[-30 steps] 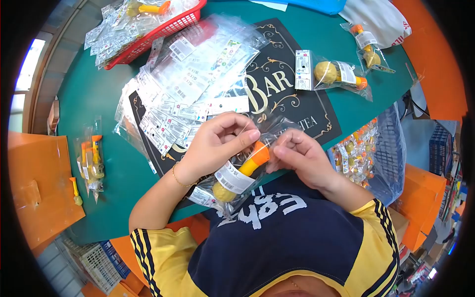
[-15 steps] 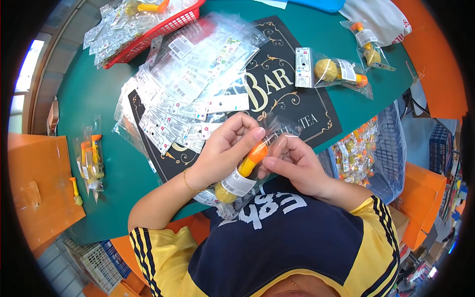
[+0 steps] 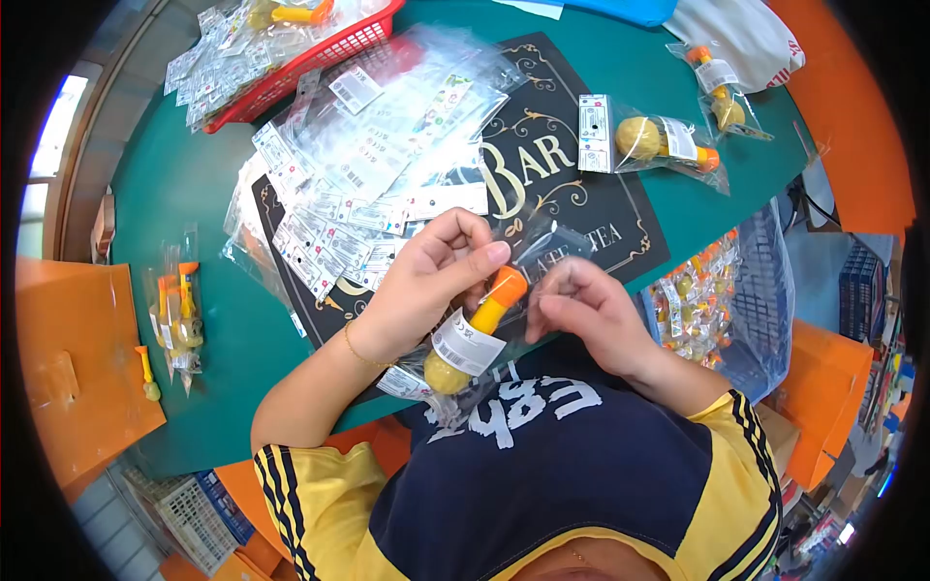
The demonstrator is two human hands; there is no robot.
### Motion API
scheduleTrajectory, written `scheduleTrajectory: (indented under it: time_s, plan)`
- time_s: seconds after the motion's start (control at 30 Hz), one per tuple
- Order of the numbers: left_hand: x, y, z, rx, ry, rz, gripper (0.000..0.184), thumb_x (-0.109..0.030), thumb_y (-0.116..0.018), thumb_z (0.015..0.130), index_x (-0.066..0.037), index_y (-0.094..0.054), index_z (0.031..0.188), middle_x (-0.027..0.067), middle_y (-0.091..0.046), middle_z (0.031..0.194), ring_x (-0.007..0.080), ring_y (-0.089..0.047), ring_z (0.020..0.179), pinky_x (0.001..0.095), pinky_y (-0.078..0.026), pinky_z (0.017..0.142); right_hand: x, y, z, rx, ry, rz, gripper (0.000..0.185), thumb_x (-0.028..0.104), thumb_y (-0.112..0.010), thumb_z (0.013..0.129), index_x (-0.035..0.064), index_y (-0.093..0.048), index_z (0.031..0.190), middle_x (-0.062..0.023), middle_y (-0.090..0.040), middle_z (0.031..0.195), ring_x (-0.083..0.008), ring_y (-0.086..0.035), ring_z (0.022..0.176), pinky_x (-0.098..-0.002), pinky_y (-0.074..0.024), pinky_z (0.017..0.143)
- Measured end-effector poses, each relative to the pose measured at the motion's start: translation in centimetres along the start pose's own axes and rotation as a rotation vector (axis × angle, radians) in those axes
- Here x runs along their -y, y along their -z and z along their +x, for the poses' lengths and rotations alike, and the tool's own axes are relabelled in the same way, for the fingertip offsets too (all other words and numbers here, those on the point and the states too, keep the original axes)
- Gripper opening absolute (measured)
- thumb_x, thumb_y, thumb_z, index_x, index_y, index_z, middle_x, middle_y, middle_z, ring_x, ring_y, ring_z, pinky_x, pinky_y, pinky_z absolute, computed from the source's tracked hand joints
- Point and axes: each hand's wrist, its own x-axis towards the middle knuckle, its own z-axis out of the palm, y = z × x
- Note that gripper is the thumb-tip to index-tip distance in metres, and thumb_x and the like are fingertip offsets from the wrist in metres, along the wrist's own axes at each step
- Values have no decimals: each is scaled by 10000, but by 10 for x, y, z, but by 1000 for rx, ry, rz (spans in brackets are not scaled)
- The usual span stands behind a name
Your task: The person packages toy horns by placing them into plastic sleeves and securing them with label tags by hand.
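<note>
My left hand [image 3: 431,276] is closed on the upper edge of a clear plastic bag [image 3: 557,237]. Inside it lies a yellow item [image 3: 489,315] with a round textured ball at the lower end, an orange tip at the upper end and a white barcode label around its middle. The bag is tilted in front of my chest, with a printed card [image 3: 405,382] at its lower left. My right hand [image 3: 586,315] is beside the orange tip, fingers curled and pinched together. What they hold, if anything, I cannot make out.
Flat clear bags with printed cards [image 3: 358,184] are piled on a black "Bar" mat [image 3: 552,87]. A red basket [image 3: 329,73] holds more bags. Bagged yellow items [image 3: 639,137] lie right; others [image 3: 179,310] lie left. A blue crate [image 3: 765,300] full of them stands at right.
My right hand has moved a little to the right, away from the yellow item. My left hand has shifted slightly up and left, and the label now faces up more fully.
</note>
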Motion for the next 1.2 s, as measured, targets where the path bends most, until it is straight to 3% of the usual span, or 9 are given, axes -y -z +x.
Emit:
scheduleTrajectory:
  time_s: [0.07,0.33,0.57,0.63,0.9,1.0,1.2]
  plan:
    - [0,0,0,2,14,-69,139,-157,-602,931,-87,-485,908,-38,-507,759,16,-465,604,173,-383,544,4,1,1,-88,-82,109,64,109,-520,949,79,-494,998,-65,-591,931,-179,-628,793,-305,-521,732]
    - [0,1,1,50,12,-161,153,-149,-615,918,-101,-472,892,-17,-530,881,26,-477,624,177,-393,557,-1,-2,9,-124,29,91,81,120,-545,953,56,-506,982,-42,-603,873,-133,-622,761,-250,-504,712]
    - [-11,-1,-2,52,97,-104,171,-177,-627,914,-55,-539,997,-32,-546,795,7,-415,561,171,-314,481,-5,-7,11,-89,104,38,74,83,-552,944,35,-504,974,-55,-605,823,-112,-598,724,-235,-484,674]
    - [-2,2,0,-62,60,-58,186,-178,-625,916,-28,-584,1018,-39,-549,743,-1,-397,542,172,-295,466,-5,-7,11,-104,100,28,73,84,-552,945,36,-502,967,-55,-601,811,-112,-594,712,-236,-484,663]
    - [-5,5,-1,-114,-81,81,194,-139,-612,921,-13,-613,1068,-22,-573,774,19,-452,576,159,-355,512,-6,-4,6,-114,104,43,79,78,-550,944,48,-478,957,-58,-592,778,-116,-577,665,-240,-471,615]
    - [-9,7,-1,-111,-61,130,215,-136,-608,921,-8,-621,1093,-16,-581,799,22,-471,619,167,-378,548,-3,-4,6,-146,101,125,102,82,-550,944,44,-479,1005,-59,-595,776,-117,-576,656,-231,-464,605]
    - [-9,9,1,-68,-18,83,199,-110,-585,926,-4,-619,1091,0,-586,866,31,-463,674,181,-402,609,2,-1,3,-116,54,65,301,107,-520,961,21,-490,1247,-55,-607,801,-118,-581,652,-228,-473,601]
